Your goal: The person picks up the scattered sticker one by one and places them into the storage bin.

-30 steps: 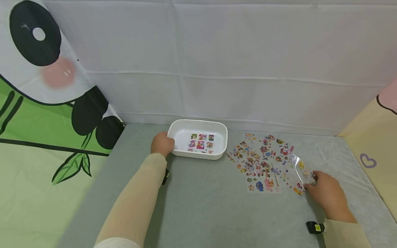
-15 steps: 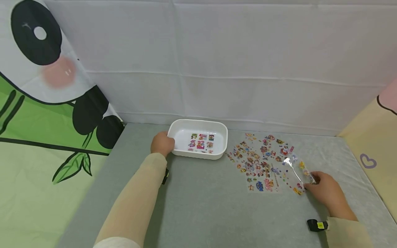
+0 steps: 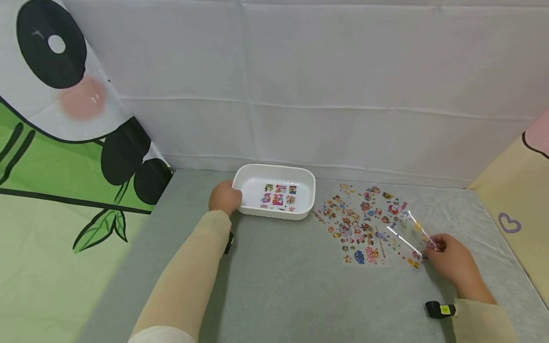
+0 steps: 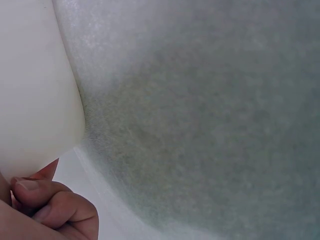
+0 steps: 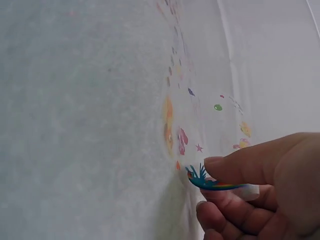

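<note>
My left hand (image 3: 225, 197) grips the left end of a white plastic tray (image 3: 272, 215), its curled fingers against the wall in the left wrist view. Inside the tray lies a clear sticker sheet (image 3: 278, 197) with small colourful cartoon figures. Over to the right, my right hand (image 3: 452, 262) pinches the near right edge of another clear sticker sheet (image 3: 415, 238). That edge is raised and bends up, with bright glare lines across it. In the right wrist view, thumb and fingers hold the sheet beside a blue, rainbow-tailed figure (image 5: 210, 184).
Several clear sticker sheets (image 3: 353, 226) lie overlapping on the grey cloth-covered table (image 3: 300, 286), right of the tray. A white cloth backdrop (image 3: 343, 138) hangs along the back edge. Printed cartoon cloths (image 3: 116, 228) flank the left and right sides.
The pinched sheet's right side has risen and curled up further, and its glare lines have shifted. My right hand has moved very slightly upward. Left hand and tray stay in place.
</note>
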{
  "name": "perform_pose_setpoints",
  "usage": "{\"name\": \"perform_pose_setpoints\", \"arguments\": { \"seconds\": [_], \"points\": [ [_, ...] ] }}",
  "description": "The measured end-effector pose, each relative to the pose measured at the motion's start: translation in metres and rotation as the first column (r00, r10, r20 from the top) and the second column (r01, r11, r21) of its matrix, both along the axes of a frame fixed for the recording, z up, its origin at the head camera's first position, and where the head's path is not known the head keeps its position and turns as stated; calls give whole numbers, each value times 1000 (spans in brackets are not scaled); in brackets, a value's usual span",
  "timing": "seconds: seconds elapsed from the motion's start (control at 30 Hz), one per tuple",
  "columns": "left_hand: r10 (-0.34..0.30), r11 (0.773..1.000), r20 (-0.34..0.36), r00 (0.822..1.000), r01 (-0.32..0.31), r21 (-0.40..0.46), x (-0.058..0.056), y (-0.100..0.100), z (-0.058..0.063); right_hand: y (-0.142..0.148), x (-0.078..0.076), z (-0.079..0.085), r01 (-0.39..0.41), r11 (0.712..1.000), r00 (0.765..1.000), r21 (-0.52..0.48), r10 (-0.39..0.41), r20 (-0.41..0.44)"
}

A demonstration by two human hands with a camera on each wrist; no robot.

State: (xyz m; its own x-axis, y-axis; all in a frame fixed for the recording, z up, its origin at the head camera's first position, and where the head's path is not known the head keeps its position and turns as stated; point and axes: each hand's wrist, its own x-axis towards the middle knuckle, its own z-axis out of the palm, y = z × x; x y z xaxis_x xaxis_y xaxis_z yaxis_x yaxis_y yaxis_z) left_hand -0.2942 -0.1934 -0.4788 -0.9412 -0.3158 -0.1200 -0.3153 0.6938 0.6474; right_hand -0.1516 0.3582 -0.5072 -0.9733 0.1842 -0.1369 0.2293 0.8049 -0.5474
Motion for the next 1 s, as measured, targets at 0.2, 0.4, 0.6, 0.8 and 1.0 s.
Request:
{"name": "perform_pose_setpoints", "arguments": {
  "seconds": [0.2,0.4,0.6,0.8,1.0],
  "points": [
    [-2,1000,5,1000,2,8,0,1,2,4,0,2,-23,1000,996,12,24,-84],
    [0,1000,8,1000,0,8,-1,2,5,5,0,3,11,1000,993,-25,-14,-117],
    [6,1000,5,1000,-6,5,-1,3,5,4,1,7,74,989,992,-132,-87,-92],
    [11,1000,2,1000,-11,17,1,4,4,3,1,9,87,950,987,-300,-124,-105],
    [14,1000,12,1000,-14,20,2,3,5,2,0,11,112,914,986,-389,-152,-75]
  ]
}}
